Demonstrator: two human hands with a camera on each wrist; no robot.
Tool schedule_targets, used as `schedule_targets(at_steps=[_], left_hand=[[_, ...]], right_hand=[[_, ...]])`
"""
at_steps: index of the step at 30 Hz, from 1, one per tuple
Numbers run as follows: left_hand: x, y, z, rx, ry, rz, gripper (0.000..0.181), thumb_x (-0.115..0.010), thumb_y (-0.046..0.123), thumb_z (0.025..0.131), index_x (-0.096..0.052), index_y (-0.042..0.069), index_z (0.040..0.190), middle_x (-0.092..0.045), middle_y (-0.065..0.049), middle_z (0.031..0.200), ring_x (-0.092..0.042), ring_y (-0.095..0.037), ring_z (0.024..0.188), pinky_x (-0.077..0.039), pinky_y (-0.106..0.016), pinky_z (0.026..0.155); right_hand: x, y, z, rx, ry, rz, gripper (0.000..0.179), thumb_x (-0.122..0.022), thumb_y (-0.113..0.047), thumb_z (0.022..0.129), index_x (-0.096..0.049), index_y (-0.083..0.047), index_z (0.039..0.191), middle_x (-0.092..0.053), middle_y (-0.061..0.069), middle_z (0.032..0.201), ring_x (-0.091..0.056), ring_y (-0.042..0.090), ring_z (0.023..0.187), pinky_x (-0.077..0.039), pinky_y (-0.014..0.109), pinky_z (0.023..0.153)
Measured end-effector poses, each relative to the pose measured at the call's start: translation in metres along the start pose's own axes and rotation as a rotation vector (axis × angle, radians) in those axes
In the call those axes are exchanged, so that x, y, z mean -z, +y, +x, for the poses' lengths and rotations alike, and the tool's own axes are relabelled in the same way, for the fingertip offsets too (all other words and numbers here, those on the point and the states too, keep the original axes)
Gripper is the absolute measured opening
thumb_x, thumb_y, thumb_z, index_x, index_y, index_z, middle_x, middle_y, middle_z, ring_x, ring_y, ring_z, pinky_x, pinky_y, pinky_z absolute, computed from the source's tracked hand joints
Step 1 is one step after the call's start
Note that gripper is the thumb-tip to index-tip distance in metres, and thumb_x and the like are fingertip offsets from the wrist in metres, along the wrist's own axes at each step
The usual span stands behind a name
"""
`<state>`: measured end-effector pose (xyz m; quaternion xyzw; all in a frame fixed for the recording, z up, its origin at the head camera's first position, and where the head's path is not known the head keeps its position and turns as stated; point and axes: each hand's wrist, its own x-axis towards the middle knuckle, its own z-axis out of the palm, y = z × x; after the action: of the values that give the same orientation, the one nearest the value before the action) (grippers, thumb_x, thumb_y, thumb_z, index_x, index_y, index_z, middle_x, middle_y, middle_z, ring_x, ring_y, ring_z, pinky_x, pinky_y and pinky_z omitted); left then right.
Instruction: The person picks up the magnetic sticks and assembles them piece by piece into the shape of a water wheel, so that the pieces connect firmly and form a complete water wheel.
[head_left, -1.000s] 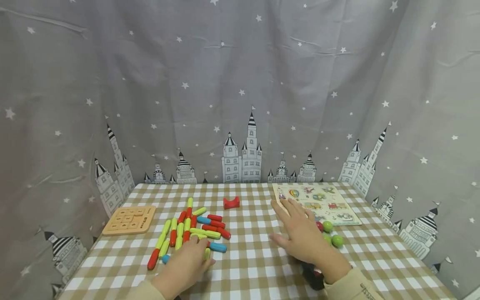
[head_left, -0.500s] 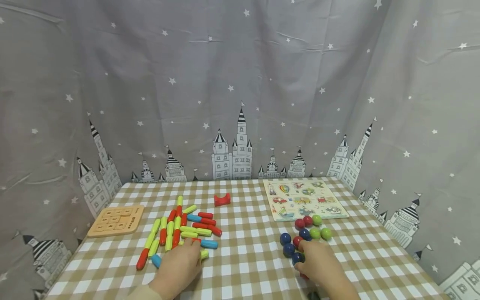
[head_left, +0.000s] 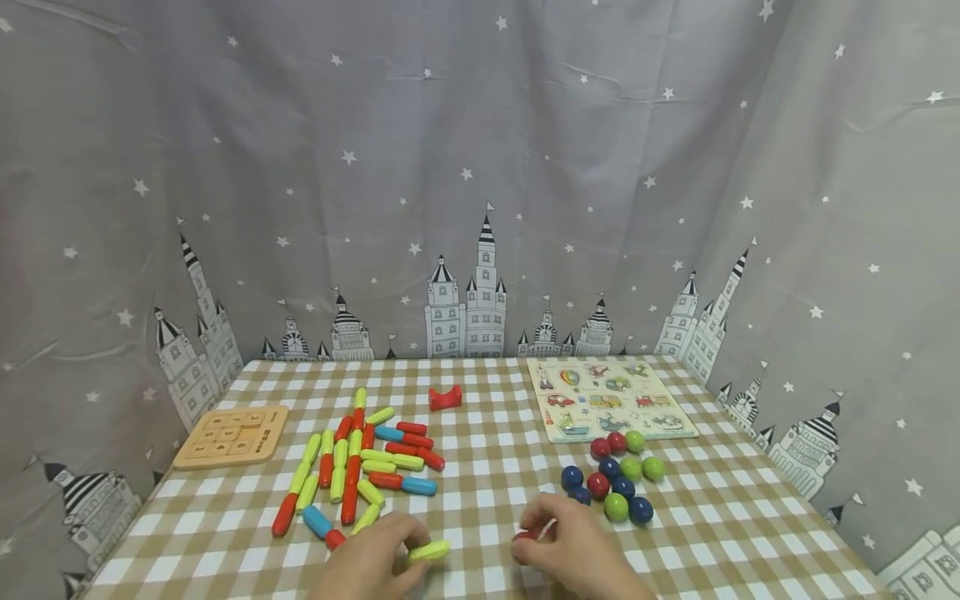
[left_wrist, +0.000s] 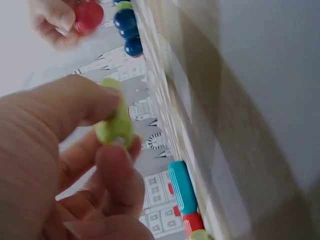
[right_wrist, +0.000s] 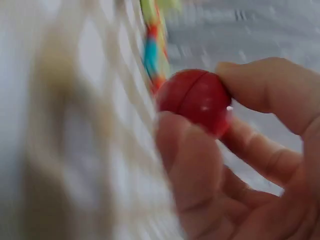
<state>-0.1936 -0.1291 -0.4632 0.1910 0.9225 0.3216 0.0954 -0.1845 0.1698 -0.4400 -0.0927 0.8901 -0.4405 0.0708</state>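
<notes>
My left hand [head_left: 378, 558] pinches a short yellow-green stick [head_left: 430, 551] between thumb and fingers, seen close up in the left wrist view as a green piece [left_wrist: 116, 120]. Opposite it, my right hand [head_left: 573, 546] grips a red ball [right_wrist: 196, 102] at the fingertips; a groove line runs round the ball. In the head view that ball is mostly hidden by the fingers. Beyond the left hand lie several red, blue and yellow-green sticks [head_left: 420, 486], some joined end to end. Past the right hand sits a group of blue, red and green balls [head_left: 617, 507].
A wooden number slide puzzle [head_left: 232, 436] lies at the far left. Toward the back stands a red curved block [head_left: 445, 397]. A picture puzzle board [head_left: 611, 400] lies at the back right. The checkered tablecloth [head_left: 487, 467] reaches a grey castle-print curtain [head_left: 480, 167].
My right hand has taken a red ball from the group and moved left with it. The left hand has lifted the yellow-green stick from the pile and moved slightly right and nearer.
</notes>
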Motion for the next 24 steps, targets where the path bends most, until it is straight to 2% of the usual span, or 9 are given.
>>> schedule_targets(at_steps=[1,3,6,10,16,19,22,24], left_hand=[[0.000,-0.001,0.001,-0.019,0.006,-0.006,0.018,-0.080,0.032,0.089,-0.067,0.027,0.100,-0.060,0.013,0.091,-0.051,-0.004,0.073,-0.045,-0.025,0.065],[-0.002,-0.004,0.001,-0.073,0.024,-0.015,0.017,-0.079,0.032,0.090,-0.066,0.028,0.099,-0.059,0.014,0.092,-0.050,-0.001,0.074,-0.045,-0.023,0.065],[-0.005,-0.010,0.001,-0.145,0.042,-0.014,0.016,-0.079,0.030,0.090,-0.066,0.027,0.098,-0.059,0.015,0.092,-0.048,0.002,0.076,-0.045,-0.022,0.066],[-0.006,-0.014,0.001,-0.141,0.042,-0.044,0.016,-0.079,0.029,0.090,-0.065,0.027,0.098,-0.059,0.014,0.091,-0.048,0.002,0.075,-0.044,-0.022,0.066],[-0.005,-0.013,0.001,-0.125,0.091,-0.037,0.016,-0.080,0.028,0.089,-0.067,0.027,0.097,-0.059,0.014,0.089,-0.049,0.002,0.072,-0.044,-0.021,0.063],[-0.004,-0.013,0.001,-0.102,0.113,-0.049,0.017,-0.081,0.026,0.088,-0.066,0.025,0.096,-0.058,0.013,0.086,-0.049,0.002,0.069,-0.044,-0.021,0.062],[-0.003,-0.014,0.000,-0.076,0.068,-0.097,0.018,-0.081,0.028,0.089,-0.066,0.025,0.098,-0.059,0.013,0.087,-0.051,0.000,0.071,-0.045,-0.021,0.063],[-0.002,-0.014,0.000,-0.067,0.019,-0.137,0.019,-0.081,0.035,0.089,-0.067,0.026,0.100,-0.061,0.013,0.089,-0.053,-0.002,0.073,-0.046,-0.022,0.064]], right_hand=[[-0.012,-0.003,0.007,0.012,-0.036,0.088,0.017,-0.082,-0.023,0.086,-0.070,-0.014,0.095,-0.067,-0.001,0.087,-0.063,0.015,0.073,-0.049,0.024,0.058],[-0.032,-0.007,0.020,0.013,-0.054,0.213,0.016,-0.080,-0.021,0.088,-0.072,-0.011,0.097,-0.070,0.000,0.089,-0.066,0.015,0.074,-0.052,0.025,0.058],[-0.057,-0.010,0.034,-0.048,-0.052,0.351,0.019,-0.078,-0.019,0.090,-0.073,-0.006,0.103,-0.073,0.002,0.090,-0.068,0.015,0.074,-0.054,0.026,0.058],[-0.077,-0.011,0.041,-0.082,-0.083,0.487,0.024,-0.077,-0.019,0.092,-0.072,-0.003,0.109,-0.074,0.005,0.089,-0.069,0.016,0.072,-0.055,0.026,0.056],[-0.081,-0.009,0.043,-0.005,-0.048,0.530,0.026,-0.075,-0.017,0.094,-0.069,0.002,0.111,-0.075,0.008,0.089,-0.067,0.015,0.069,-0.052,0.022,0.055],[-0.079,-0.011,0.046,0.000,-0.077,0.522,0.025,-0.075,-0.017,0.094,-0.069,0.002,0.111,-0.076,0.008,0.091,-0.068,0.015,0.071,-0.054,0.023,0.057],[-0.076,-0.013,0.049,-0.016,-0.128,0.480,0.024,-0.076,-0.018,0.093,-0.070,-0.002,0.110,-0.075,0.007,0.091,-0.067,0.015,0.070,-0.054,0.025,0.057],[-0.072,-0.013,0.051,-0.015,-0.146,0.402,0.023,-0.078,-0.018,0.091,-0.071,-0.006,0.109,-0.072,0.004,0.090,-0.064,0.014,0.070,-0.050,0.024,0.056]])
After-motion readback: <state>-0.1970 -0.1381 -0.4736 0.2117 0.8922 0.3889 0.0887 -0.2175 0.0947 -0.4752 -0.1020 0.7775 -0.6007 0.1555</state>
